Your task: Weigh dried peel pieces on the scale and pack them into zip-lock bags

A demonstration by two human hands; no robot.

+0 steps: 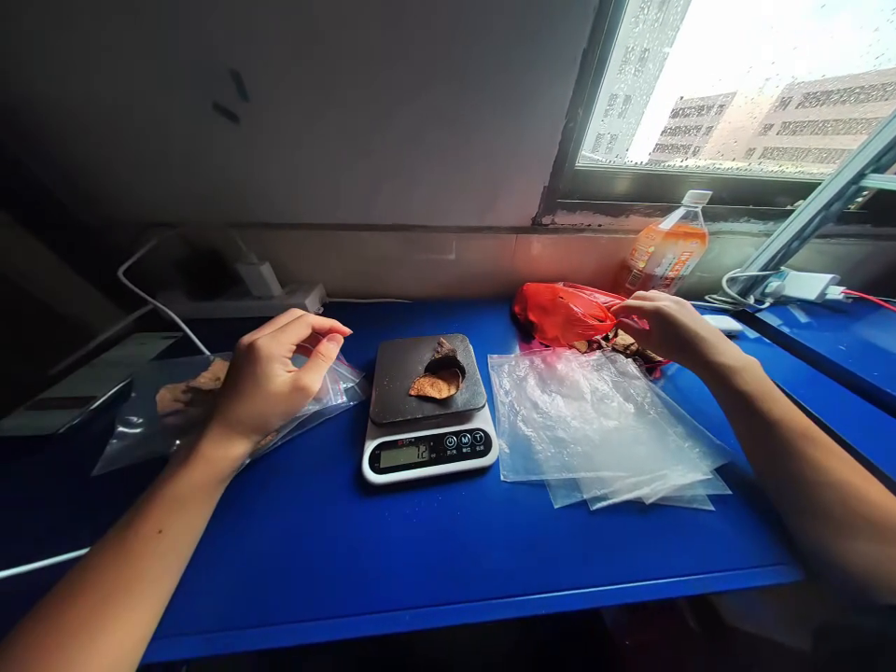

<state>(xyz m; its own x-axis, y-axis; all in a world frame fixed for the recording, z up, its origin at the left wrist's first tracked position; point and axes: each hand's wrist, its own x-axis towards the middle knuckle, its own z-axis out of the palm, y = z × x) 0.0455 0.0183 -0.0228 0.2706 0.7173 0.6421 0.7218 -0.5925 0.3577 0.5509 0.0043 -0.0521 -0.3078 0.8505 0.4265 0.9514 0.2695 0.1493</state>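
Note:
A kitchen scale stands on the blue table, its display showing digits that look like 72. On its dark plate lie dried brown slices, one curled and darker. My left hand hovers left of the scale, thumb and forefinger slightly apart, holding nothing visible. Beneath it are clear bags with light brown pieces inside. My right hand pinches the edge of a red plastic bag. More dried pieces show at that bag's mouth, partly hidden by the hand.
Several flat clear zip bags lie overlapped right of the scale. Behind stands an orange-labelled bottle under the window. A power strip with white cables is at back left, a white charger at right. The table's front edge runs nearby.

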